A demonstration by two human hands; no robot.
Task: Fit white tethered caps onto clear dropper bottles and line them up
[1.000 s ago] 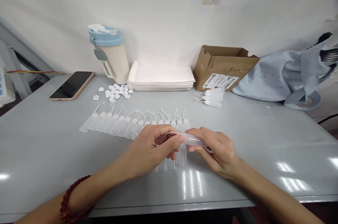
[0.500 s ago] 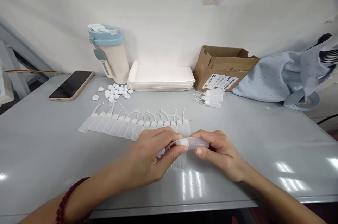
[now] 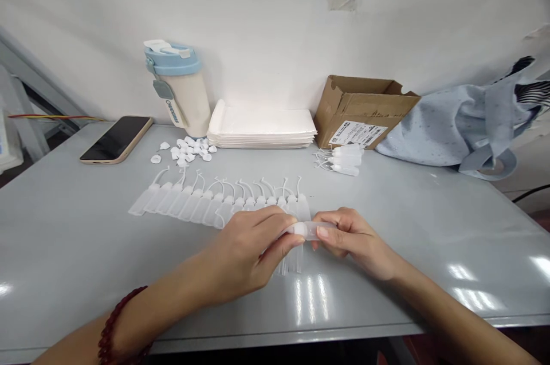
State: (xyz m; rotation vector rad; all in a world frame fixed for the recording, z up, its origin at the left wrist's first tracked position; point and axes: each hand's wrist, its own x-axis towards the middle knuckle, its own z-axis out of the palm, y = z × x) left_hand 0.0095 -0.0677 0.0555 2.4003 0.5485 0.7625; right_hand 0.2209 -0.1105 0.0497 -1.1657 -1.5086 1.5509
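A small translucent plastic bottle [image 3: 311, 231] with a white cap end is held level between my two hands, above the table. My left hand [image 3: 253, 247] pinches its capped end between thumb and fingers. My right hand [image 3: 350, 239] grips the body, thumb on the near side and fingers curled behind, so its far end is partly covered. Just beyond lies a row of similar small bottles [image 3: 189, 203] side by side, thin strings or tails at their tops pointing away. The row's right end is partly hidden by my hands.
Loose white caps [image 3: 189, 148] lie in front of a tumbler [image 3: 189, 95], with a phone [image 3: 116, 139] to their left. A stack of white envelopes [image 3: 262, 124] and a cardboard box [image 3: 365, 110] stand by the wall. More small bottles [image 3: 346, 159] and a blue cloth bag [image 3: 447, 124] are at right.
My right hand has closed further around the bottle's body, its thumb moving up onto it and covering more of it. My left hand keeps its pinch on the capped end.
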